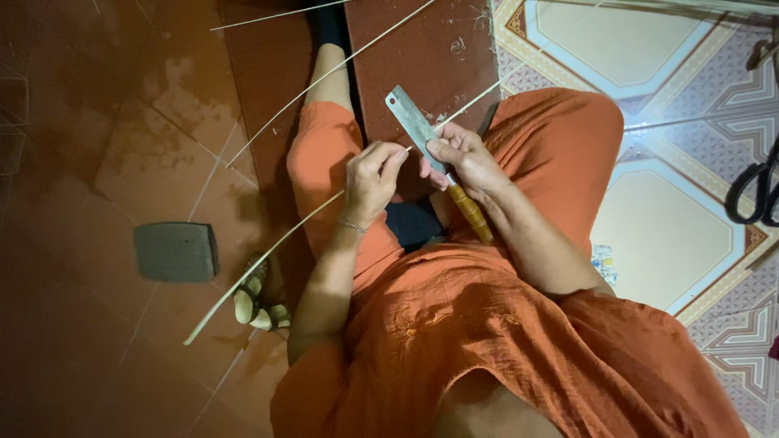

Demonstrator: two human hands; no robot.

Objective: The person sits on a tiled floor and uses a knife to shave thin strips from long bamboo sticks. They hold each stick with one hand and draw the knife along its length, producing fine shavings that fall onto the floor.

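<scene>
I sit in orange clothes with both hands over my lap. My right hand (464, 161) grips a flat steel knife (411, 122) with a wooden handle (471, 214), blade pointing up and away. My left hand (372, 180) pinches a long thin bamboo strip (268, 255) just left of the blade. The strip runs from the lower left, past my fingers, across the blade and on toward the upper right. A thin bracelet circles my left wrist.
A dark flat block (176, 251) lies on the red tile floor at left, near my sandalled foot (258, 302). More thin strips (324, 75) lie across a brown mat (426, 49) ahead. Patterned tiles (665, 235) spread right, with black scissors handles (755, 191) at the edge.
</scene>
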